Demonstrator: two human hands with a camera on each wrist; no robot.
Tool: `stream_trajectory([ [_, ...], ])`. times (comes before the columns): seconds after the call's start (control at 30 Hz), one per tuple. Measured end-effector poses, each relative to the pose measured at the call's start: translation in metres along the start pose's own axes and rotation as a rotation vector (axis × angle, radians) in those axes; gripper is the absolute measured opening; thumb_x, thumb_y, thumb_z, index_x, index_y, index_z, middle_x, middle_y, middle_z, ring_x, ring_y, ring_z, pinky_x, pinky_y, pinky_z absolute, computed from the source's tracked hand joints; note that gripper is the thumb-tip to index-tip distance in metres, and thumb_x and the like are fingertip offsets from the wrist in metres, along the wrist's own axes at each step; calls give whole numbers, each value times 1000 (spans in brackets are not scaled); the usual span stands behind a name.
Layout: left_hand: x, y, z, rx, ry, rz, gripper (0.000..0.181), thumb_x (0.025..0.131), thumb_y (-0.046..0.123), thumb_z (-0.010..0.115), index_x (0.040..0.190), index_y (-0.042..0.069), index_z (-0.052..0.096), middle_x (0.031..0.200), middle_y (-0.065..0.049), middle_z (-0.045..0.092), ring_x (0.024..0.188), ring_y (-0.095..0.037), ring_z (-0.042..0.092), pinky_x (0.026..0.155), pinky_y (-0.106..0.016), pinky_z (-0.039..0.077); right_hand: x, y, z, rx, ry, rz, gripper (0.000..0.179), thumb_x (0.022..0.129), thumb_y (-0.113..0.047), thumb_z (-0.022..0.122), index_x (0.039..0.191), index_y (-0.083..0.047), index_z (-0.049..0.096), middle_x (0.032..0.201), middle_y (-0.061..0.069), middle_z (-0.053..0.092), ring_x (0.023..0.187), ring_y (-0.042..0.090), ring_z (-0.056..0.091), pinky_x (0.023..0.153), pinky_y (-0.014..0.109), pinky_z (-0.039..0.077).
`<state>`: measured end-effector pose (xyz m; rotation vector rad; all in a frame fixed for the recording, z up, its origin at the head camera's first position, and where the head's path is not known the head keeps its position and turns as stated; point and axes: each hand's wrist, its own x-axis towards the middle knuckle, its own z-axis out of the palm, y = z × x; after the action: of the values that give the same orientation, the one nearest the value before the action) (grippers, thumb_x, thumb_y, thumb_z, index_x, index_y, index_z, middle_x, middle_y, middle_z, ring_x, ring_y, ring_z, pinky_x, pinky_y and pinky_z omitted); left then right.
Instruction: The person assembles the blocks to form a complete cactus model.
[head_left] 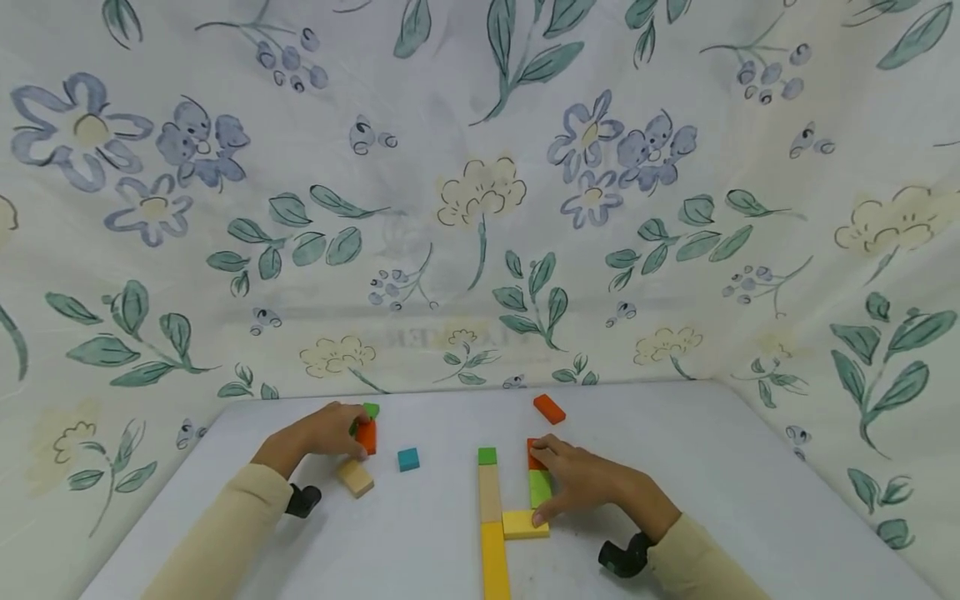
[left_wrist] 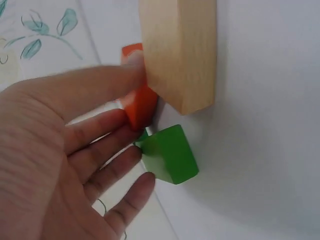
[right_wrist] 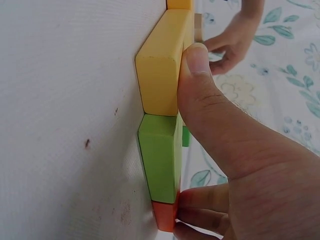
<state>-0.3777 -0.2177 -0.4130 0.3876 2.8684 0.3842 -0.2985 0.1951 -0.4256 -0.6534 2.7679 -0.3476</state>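
Note:
My left hand (head_left: 330,429) pinches an orange-red wooden block (left_wrist: 141,108) between thumb and fingers at the table's far left. Close by its fingertips is a green block (left_wrist: 172,155). A plain wooden block (head_left: 355,478) lies just in front of this hand. On the right, my right hand (head_left: 581,479) spans a row of blocks with its fingers spread. Its thumb rests on a yellow block (right_wrist: 159,82), and its fingertips touch a red block (right_wrist: 164,215). Between these two sits a light green block (right_wrist: 159,165), end to end with them.
Left of that row runs a line of a green block (head_left: 487,456), a tan block (head_left: 490,493) and a deep yellow block (head_left: 494,562); the yellow block's end meets this line. A blue block (head_left: 408,459) and another orange-red block (head_left: 550,408) lie apart on the white table (head_left: 427,542).

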Motion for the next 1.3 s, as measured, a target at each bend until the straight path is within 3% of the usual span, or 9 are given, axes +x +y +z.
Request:
stream_trajectory([
  [0.23,3,-3,2,-84,83,70,55,82,33,81,125,3,65,108,-5,65,92,-20,55,82,-36,53,-1,-3,0,-11,4,-11,110,65,-72,77,149,-8,46,153,5,41,123,22,53,107,46,47],
  [0.37,8,4,-3,-105,127,87,55,84,37,79,126,5,65,112,-4,66,95,-19,55,87,-38,54,-2,-3,0,-24,14,-16,110,65,-72,78,149,-8,46,152,5,41,124,22,53,107,46,47],
  [0.5,10,24,-8,-109,133,103,56,85,38,79,129,6,64,121,-5,66,102,-22,55,97,-44,52,-1,-2,-1,-18,10,-6,109,65,-72,78,149,-9,46,153,5,41,124,22,53,107,46,47],
  [0.63,9,53,-10,-107,133,162,53,86,35,79,129,7,65,124,-4,66,110,-24,56,101,-46,50,0,-2,1,-14,4,0,110,65,-72,78,149,-9,46,153,5,41,122,21,53,107,46,47],
  [0.93,13,114,-8,-51,158,328,48,86,34,79,126,9,68,116,0,69,106,-22,55,93,-38,52,1,-1,3,-18,11,10,111,64,-73,77,149,-9,46,154,5,40,123,22,53,107,46,48],
  [1.13,22,130,-1,-46,147,385,47,88,33,77,126,7,68,115,-2,70,107,-26,58,94,-38,53,2,-1,3,-17,8,22,111,64,-73,77,149,-10,46,155,4,39,125,23,52,107,47,47],
  [1.3,34,134,14,-61,131,385,48,89,35,76,128,8,67,119,-2,69,108,-23,57,97,-38,52,2,-2,3,-22,6,15,111,64,-73,77,150,-11,45,154,4,40,122,21,53,106,46,48],
])
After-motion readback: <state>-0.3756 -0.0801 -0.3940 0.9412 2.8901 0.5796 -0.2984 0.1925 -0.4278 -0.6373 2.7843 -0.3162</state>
